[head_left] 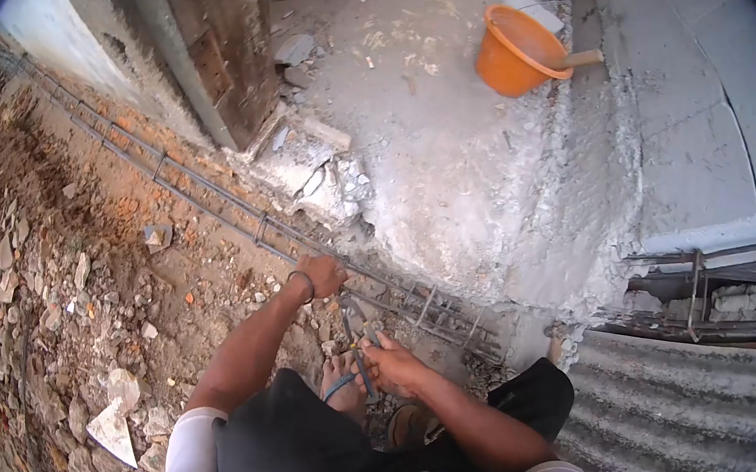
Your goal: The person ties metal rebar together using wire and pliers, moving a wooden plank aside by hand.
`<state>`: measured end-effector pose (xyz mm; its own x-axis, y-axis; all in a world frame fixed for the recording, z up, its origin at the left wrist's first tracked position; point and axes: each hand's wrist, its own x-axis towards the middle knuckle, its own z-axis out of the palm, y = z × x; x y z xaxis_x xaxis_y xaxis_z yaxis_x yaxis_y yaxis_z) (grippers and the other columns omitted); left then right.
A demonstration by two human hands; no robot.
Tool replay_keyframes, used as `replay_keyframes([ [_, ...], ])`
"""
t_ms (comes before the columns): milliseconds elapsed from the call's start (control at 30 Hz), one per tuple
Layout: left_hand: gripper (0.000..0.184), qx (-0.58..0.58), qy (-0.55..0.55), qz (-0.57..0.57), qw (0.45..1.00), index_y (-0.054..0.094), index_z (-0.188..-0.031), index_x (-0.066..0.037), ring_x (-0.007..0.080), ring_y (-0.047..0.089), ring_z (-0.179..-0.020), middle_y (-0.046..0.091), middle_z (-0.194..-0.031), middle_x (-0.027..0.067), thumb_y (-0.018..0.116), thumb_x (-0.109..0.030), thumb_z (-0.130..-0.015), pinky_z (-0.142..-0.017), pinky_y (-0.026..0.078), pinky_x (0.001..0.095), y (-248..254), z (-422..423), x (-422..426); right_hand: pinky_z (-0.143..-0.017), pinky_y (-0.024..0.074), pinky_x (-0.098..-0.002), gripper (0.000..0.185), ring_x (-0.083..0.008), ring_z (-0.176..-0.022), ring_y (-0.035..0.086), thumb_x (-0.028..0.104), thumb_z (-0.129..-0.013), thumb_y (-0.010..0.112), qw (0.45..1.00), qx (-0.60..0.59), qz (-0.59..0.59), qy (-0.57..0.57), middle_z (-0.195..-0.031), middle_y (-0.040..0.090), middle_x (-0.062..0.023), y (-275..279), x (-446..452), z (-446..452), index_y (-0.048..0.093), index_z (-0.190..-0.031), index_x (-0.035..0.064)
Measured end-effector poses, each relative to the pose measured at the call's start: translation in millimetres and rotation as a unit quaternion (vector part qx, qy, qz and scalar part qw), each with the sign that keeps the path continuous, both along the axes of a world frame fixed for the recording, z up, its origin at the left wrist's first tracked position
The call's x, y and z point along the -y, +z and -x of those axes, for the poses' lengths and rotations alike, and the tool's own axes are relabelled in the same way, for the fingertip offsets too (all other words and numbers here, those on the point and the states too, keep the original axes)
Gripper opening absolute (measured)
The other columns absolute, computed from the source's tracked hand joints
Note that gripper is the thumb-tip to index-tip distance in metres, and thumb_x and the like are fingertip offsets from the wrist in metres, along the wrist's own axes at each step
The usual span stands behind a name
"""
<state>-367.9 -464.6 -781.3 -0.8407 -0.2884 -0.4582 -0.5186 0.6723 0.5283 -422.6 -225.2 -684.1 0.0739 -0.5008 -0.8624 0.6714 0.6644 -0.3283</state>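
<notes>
My left hand [321, 275] is closed at the long steel rebar cage [211, 196], which lies in a shallow trench along the broken concrete edge. A dark band circles the left wrist. In my right hand [387, 364] is a pair of pliers or cutters [360, 360], with its jaws pointing up toward the rebar near my left hand. One bare foot [341, 386] in a blue-strapped sandal shows just below the tool.
An orange bucket [512, 63] stands on the concrete floor beyond the trench. Rubble and loose stones [52, 317] cover the left side. Corrugated roofing [669, 418] lies at right, and a wooden post [208, 42] rises at upper left.
</notes>
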Motion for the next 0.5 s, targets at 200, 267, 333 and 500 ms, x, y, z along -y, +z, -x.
replay_keyframes([
  [200, 0.043, 0.028, -0.025, 0.008, 0.999, 0.071, -0.105, -0.011, 0.0359, 0.063, -0.108, 0.069, -0.11, 0.0167, 0.043, -0.041, -0.093, -0.096, 0.043, 0.0527, -2.7, -0.9, 0.3, -0.052, 0.0513, -0.037, 0.044, -0.0214, -0.062, 0.061, 0.027, -0.103, 0.051, 0.997, 0.053, 0.03, 0.043, -0.078, 0.061, -0.0118, 0.5, 10.6, 40.0, 0.03, -0.135, 0.0052],
  [267, 0.043, 0.027, -0.026, 0.013, 0.999, 0.071, -0.105, -0.011, 0.036, 0.063, -0.108, 0.069, -0.111, 0.0167, 0.043, -0.041, -0.093, -0.096, 0.043, 0.0532, -8.3, -3.6, 0.3, -0.052, 0.0512, -0.0365, 0.036, -0.0199, -0.063, 0.061, 0.026, -0.102, 0.052, 0.995, 0.033, 0.038, 0.09, -0.078, 0.061, -0.0095, 12.5, 21.6, 57.7, 0.039, -0.128, 0.0058],
  [333, 0.043, 0.025, -0.033, 0.015, 0.999, 0.071, -0.105, -0.01, 0.0362, 0.063, -0.108, 0.069, -0.111, 0.0167, 0.043, -0.041, -0.093, -0.096, 0.043, 0.0537, -6.2, -1.0, 0.8, -0.054, 0.0496, -0.0328, 0.024, -0.0173, -0.065, 0.06, 0.027, -0.101, 0.055, 0.986, 0.073, 0.053, 0.141, -0.082, 0.059, -0.0074, 2.5, 25.7, 75.1, 0.046, -0.117, 0.012],
  [500, 0.04, 0.034, -0.045, 0.021, 0.998, 0.071, -0.104, -0.014, 0.0335, 0.064, -0.108, 0.069, -0.112, 0.0132, 0.042, -0.04, -0.093, -0.095, 0.044, 0.0533, 0.6, -1.5, -0.1, -0.052, 0.0491, -0.0315, 0.023, -0.0156, -0.065, 0.059, 0.026, -0.1, 0.057, 0.973, 0.069, 0.037, 0.216, -0.082, 0.058, -0.0051, 8.0, 34.0, 111.9, 0.048, -0.117, 0.0127],
])
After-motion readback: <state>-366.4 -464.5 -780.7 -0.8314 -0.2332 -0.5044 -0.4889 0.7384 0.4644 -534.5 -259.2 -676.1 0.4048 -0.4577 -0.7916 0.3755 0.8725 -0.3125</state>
